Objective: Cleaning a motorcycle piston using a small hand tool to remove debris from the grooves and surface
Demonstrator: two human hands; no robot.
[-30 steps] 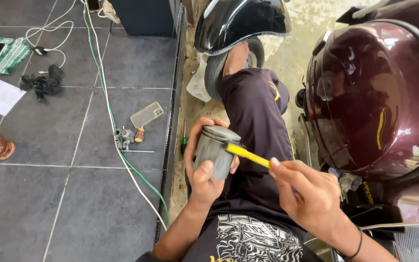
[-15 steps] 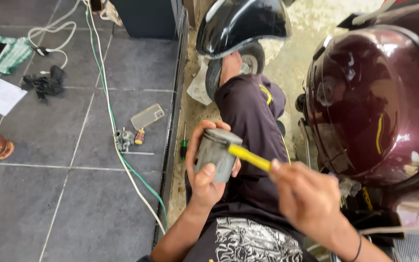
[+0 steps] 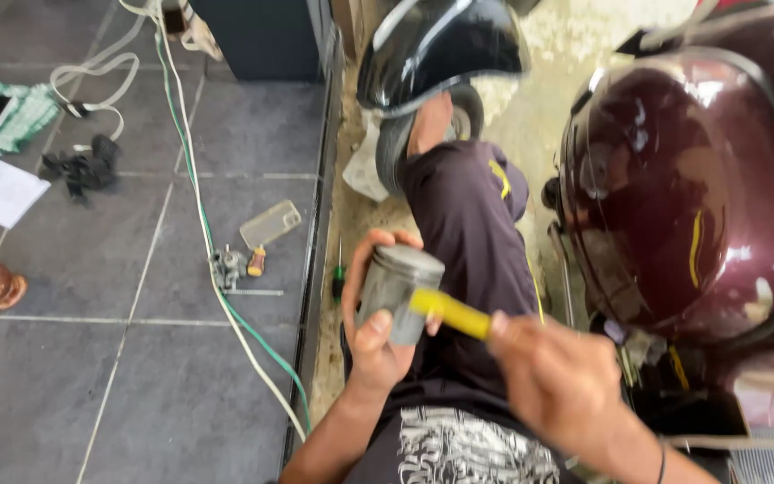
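A grey metal piston (image 3: 398, 292) sits above our lap, our left hand (image 3: 374, 333) wrapped around it. Our right hand (image 3: 555, 380) pinches a yellow-handled tool (image 3: 449, 311) whose tip touches the piston's side, beside a maroon scooter (image 3: 683, 188)

Looks like a small motorbike repair spot, floor-level work at the edge of a grey tiled floor (image 3: 91, 376) beside rough concrete. Signs: glossy maroon scooter body panel (image 3: 674, 188), black front mudguard over a tyre (image 3: 436, 45), green and white cables (image 3: 203, 233) trailing across tiles, small metal engine part (image 3: 226, 265), green-handled screwdriver (image 3: 339, 278) in the gutter, black rag (image 3: 87, 168), etc.
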